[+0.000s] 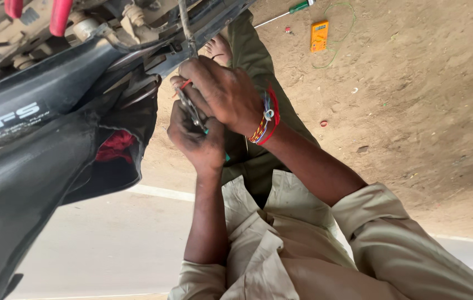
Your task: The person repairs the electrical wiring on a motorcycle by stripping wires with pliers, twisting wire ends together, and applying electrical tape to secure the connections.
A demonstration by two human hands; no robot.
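Observation:
My left hand (195,139) is closed around a pair of metal pliers (192,108) with teal handles, held just below the underside of a black scooter (36,128). Right above it, my right hand (222,91), with coloured threads on the wrist, grips a thin grey cable (185,28) that runs up into the scooter's frame. A short red wire (183,86) shows at the fingertips between the two hands. The pliers' jaws sit against my right hand's fingers. What the jaws pinch is hidden.
The scooter's black panels fill the left, with a red cloth (115,145) tucked in an opening and red parts (59,15) at the top. On the dirt ground lie a yellow multimeter (319,36), a green wire (343,33) and a green-handled screwdriver (289,11). A bare foot (218,49) is nearby.

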